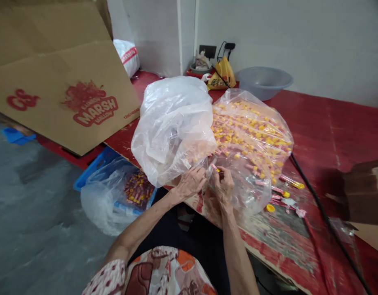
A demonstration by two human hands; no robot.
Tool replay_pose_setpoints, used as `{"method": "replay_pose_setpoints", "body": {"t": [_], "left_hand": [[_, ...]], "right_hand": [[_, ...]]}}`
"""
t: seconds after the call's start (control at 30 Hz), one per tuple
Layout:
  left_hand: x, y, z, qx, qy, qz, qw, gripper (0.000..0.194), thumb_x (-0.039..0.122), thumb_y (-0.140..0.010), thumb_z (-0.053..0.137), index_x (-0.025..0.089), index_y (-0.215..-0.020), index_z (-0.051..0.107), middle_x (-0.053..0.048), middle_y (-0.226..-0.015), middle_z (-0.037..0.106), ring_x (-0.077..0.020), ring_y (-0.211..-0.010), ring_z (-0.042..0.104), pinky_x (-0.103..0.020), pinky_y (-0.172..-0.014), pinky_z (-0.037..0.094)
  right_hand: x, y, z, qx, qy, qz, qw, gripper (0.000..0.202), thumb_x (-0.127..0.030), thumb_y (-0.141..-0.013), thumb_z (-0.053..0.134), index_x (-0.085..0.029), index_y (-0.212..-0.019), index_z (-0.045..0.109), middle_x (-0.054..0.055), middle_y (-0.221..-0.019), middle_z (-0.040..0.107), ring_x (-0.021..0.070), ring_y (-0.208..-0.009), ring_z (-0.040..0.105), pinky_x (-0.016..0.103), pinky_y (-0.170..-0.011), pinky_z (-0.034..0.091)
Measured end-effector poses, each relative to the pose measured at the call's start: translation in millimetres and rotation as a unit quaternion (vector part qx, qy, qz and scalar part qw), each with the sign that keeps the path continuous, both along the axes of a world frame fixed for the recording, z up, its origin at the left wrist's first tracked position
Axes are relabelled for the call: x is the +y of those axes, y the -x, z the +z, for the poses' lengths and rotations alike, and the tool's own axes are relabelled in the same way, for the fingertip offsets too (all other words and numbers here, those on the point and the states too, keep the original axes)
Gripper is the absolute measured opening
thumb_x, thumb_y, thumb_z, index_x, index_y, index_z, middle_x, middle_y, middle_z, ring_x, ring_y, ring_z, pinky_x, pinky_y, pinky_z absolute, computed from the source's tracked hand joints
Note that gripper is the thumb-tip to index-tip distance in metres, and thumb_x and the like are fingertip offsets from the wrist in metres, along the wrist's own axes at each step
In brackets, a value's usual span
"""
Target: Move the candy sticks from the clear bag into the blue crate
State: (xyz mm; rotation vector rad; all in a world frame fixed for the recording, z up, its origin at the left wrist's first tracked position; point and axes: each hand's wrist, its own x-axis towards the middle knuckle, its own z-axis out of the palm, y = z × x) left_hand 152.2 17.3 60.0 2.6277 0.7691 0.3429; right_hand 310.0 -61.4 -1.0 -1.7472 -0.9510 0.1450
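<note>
Just below the frame's centre, the right hand (224,186) pinches a small pink tube (214,167) between nearly closed fingertips, while the left hand (191,181) curls beside the white plastic bag (173,123), its hold unclear, so piece-by-piece handling seems underway, next needing a steady pinch.

We are seeing a likely packing workshop: a big printed carton (53,78) is filling the upper left, and a bulk bag of yellow-capped sticks (252,129) is covering worn red tabletop (327,123) mid-frame.
</note>
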Motion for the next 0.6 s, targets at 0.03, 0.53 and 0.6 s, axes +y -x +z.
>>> {"method": "replay_pose_setpoints", "body": {"t": [0.03, 0.53, 0.6], "left_hand": [[-2.5, 0.3, -1.4, -0.008, -0.010, 0.012, 1.000, 0.013, 0.020, -0.108, 0.051, 0.021, -0.112, 0.063, -0.010, -0.114, 0.071, -0.0271, -0.113, 0.069, -0.041, -0.105, 0.057], [-8.2, 13.2, -17.7, -0.074, 0.085, 0.031, 0.993, 0.036, 0.011, -0.098, 0.054, 0.020, -0.131, 0.066, -0.011, -0.124, 0.073, -0.0264, -0.123, 0.071, -0.040, -0.110, 0.060], [-1.9, 19.5, -22.1, -0.111, 0.183, 0.042, 0.976, 0.046, 0.012, -0.093, 0.060, 0.021, -0.138, 0.063, -0.006, -0.114, 0.074, -0.0220, -0.106, 0.074, -0.036, -0.099, 0.063]], "right_hand": [[-1.1, 1.4, 0.9, 0.000, -0.001, 0.003, 1.000, 0.039, -0.055, -0.106, 0.055, -0.023, -0.114, 0.075, 0.011, -0.107, 0.079, 0.0247, -0.088, 0.070, 0.039, -0.086, 0.059], [-2.4, 22.0, -1.2, 0.040, 0.064, 0.062, 0.995, 0.056, -0.073, -0.106, 0.054, -0.022, -0.117, 0.075, 0.010, -0.108, 0.077, 0.0238, -0.092, 0.067, 0.038, -0.087, 0.054], [-1.2, 23.2, -0.1, 0.042, 0.072, 0.080, 0.993, 0.055, -0.072, -0.106, 0.056, -0.022, -0.115, 0.075, 0.009, -0.108, 0.076, 0.0238, -0.093, 0.066, 0.038, -0.087, 0.054]]}}
